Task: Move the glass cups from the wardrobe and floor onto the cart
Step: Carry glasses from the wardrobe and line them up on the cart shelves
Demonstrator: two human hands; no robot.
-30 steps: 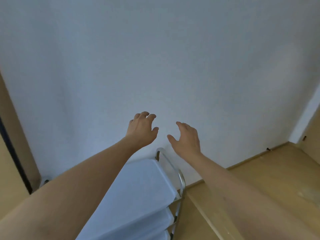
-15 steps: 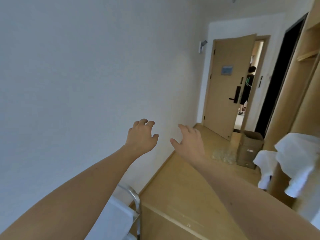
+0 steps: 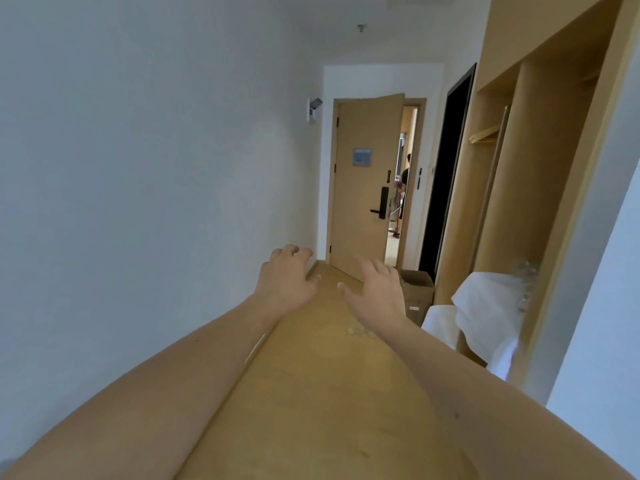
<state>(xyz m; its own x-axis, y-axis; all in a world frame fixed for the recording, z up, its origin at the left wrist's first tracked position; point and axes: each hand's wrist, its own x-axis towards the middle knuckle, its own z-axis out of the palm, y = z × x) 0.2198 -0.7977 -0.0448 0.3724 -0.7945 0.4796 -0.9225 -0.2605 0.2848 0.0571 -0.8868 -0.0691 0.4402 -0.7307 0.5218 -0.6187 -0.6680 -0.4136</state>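
While both hands hover empty, fingers (image 3: 292,252) loosely curl, touching nothing

We list: wall (image 3: 138,168), plain white; floor (image 3: 311,393), tan wood; door (image 3: 363,188), tan, with black handle (image 3: 381,204) and blue plaque (image 3: 362,157); wardrobe (image 3: 540,168), tan wood; cloth (image 3: 488,313), white; box (image 3: 417,292), brown cardboard; glass cups (image 3: 356,330), clear.
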